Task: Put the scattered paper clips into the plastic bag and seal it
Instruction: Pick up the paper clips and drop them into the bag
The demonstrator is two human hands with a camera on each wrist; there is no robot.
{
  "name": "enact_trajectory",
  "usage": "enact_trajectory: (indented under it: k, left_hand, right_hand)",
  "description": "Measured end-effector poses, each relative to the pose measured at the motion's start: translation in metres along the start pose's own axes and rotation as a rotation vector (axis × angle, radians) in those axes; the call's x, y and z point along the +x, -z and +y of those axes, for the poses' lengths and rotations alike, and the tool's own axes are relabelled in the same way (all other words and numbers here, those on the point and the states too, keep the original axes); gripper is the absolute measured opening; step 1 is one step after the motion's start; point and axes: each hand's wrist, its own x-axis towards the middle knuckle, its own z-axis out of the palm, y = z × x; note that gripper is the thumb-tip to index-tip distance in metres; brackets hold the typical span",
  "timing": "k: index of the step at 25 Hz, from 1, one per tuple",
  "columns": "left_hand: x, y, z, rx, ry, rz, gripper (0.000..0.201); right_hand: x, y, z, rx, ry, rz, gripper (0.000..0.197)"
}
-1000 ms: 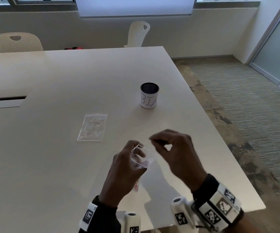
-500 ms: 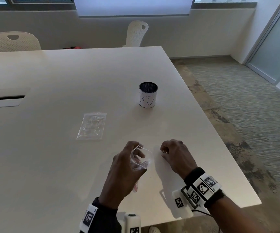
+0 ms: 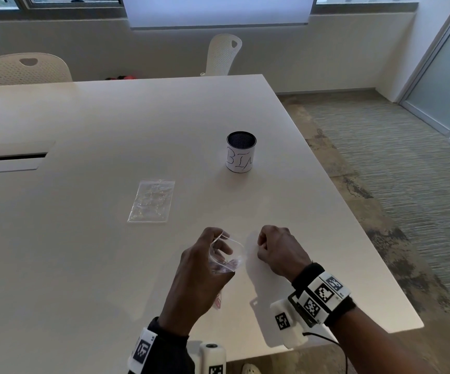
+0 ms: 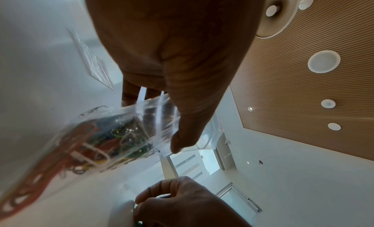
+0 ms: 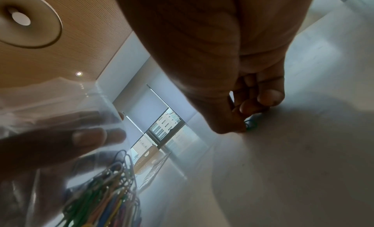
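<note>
My left hand (image 3: pixel 217 245) grips a clear plastic bag (image 3: pixel 227 256) by its mouth and holds it open a little above the white table (image 3: pixel 83 265). Several coloured paper clips (image 4: pixel 91 142) lie bunched in the bag's lower part (image 5: pixel 105 190). Just right of the bag, my right hand (image 3: pixel 263 245) is down on the table with its fingers curled. In the right wrist view its thumb and fingertips (image 5: pixel 251 108) pinch a small green-blue paper clip (image 5: pixel 253 124) against the tabletop. From the head view the hand hides that clip.
A second clear bag (image 3: pixel 152 201) with clips lies flat on the table to the left, farther back. A dark mesh cup (image 3: pixel 241 152) with a white paper label stands behind the hands. The table's right edge (image 3: pixel 366 238) is close to my right wrist. Two white chairs (image 3: pixel 24 68) stand at the far side.
My right hand has dropped from above the bag's mouth to the tabletop right of the bag, and its fingers have curled there. The left hand and bag have barely moved.
</note>
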Motion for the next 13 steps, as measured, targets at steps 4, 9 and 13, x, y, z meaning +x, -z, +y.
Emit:
enact_trajectory:
  k: [4,9,13]
  left_hand:
    - [-0.001,0.002,-0.003,-0.001,0.013,0.006,0.044]
    - [-0.003,0.004,-0.004,-0.015,0.023,0.030,0.040]
    - [-0.004,0.005,-0.006,-0.004,0.033,0.026,0.040]
  right_hand:
    - [-0.003,-0.001,-0.001,-0.043,0.027,0.011,0.008]
    - [-0.014,0.019,0.000,0.062,0.111,0.165,0.006]
    - [-0.040,0.040,-0.022,0.278,0.278,0.287,0.010]
